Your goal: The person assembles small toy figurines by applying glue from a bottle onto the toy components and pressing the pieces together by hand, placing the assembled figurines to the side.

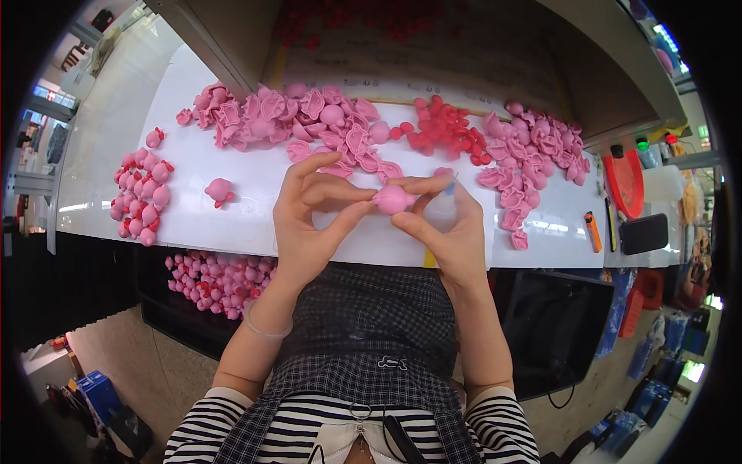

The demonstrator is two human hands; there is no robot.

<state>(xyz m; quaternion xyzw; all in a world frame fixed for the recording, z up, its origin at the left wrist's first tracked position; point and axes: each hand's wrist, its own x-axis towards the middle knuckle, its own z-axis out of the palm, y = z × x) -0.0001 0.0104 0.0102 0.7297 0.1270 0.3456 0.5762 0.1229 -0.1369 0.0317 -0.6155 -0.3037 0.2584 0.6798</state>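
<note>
Over the white table, both hands meet at a small round pink plastic piece (393, 200). My left hand (309, 213) pinches its left side between thumb and index finger, the other fingers raised. My right hand (456, 228) has thumb and index finger at its right side. A small blue tip (450, 188) shows by the right index finger; what it belongs to is unclear. Beyond my hands lie a heap of pink petal-shaped pieces and balls (309, 116) and a pile of small red pieces (444, 131). More pink pieces (533, 147) are heaped to the right.
At the left, pink balls with red parts (141, 193) form a cluster, one (219, 190) lying apart. A black tray (201, 329) below holds many more. At right are an orange lighter (593, 232), a dark phone-like slab (644, 234) and a red dish (623, 184). A shelf overhangs the back.
</note>
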